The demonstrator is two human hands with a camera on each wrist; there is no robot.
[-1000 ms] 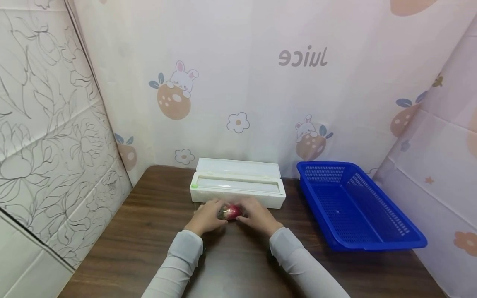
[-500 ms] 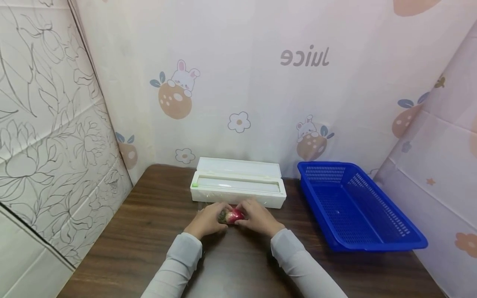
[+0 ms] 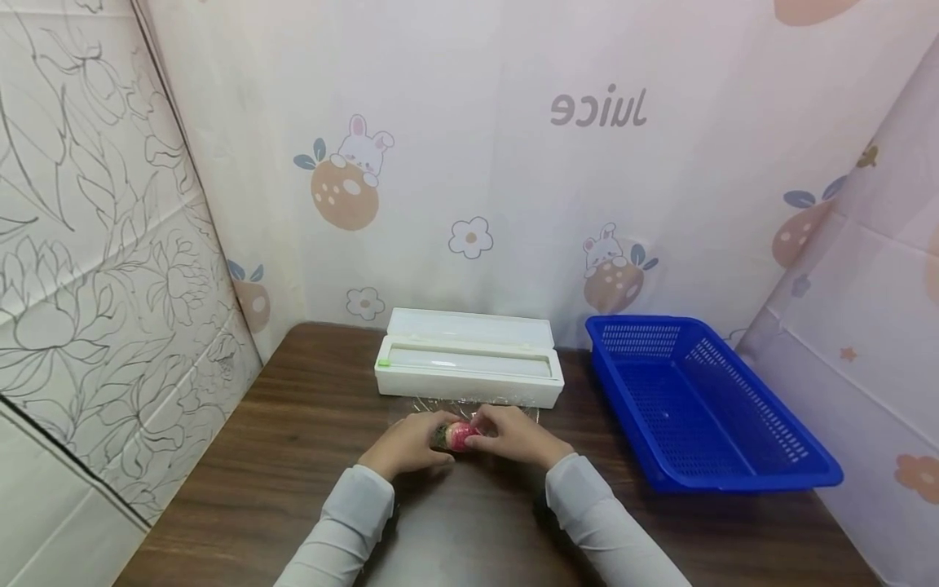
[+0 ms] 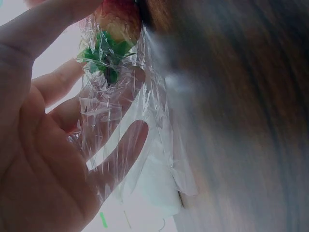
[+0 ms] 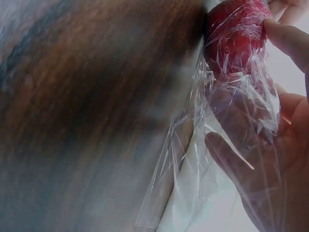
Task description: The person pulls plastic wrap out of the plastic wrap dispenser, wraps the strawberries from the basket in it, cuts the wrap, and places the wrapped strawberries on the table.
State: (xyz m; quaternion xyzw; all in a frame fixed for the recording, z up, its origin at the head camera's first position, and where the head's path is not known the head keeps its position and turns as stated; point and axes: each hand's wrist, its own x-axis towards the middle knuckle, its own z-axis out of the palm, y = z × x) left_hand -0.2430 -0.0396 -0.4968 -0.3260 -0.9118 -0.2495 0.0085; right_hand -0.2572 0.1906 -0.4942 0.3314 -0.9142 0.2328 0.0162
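Observation:
Between both hands on the table is a red fruit [image 3: 460, 437], pale yellow near its green leafy top [image 4: 108, 53] and wrapped in clear cling film [image 5: 241, 87]. My left hand [image 3: 409, 443] holds the leafy end, with thumb and fingers on either side; loose film drapes over its fingers in the left wrist view. At the plain red end, my right hand [image 3: 521, 439] pinches the wrapped fruit between thumb and forefinger. More crumpled film trails from this end over the right palm. The fruit's underside is hidden.
Just behind the hands stands a white cling film box [image 3: 469, 381] with its lid raised, a roll inside and a green tab at left. A blue plastic basket [image 3: 638, 432] sits at the right on the brown wooden table [image 3: 257, 465]. A patterned wall covering rises behind.
Both hands have come slightly toward the person with the fruit, away from the box. The right hand has shifted a little to the right, and film now shows spread behind the fingers.

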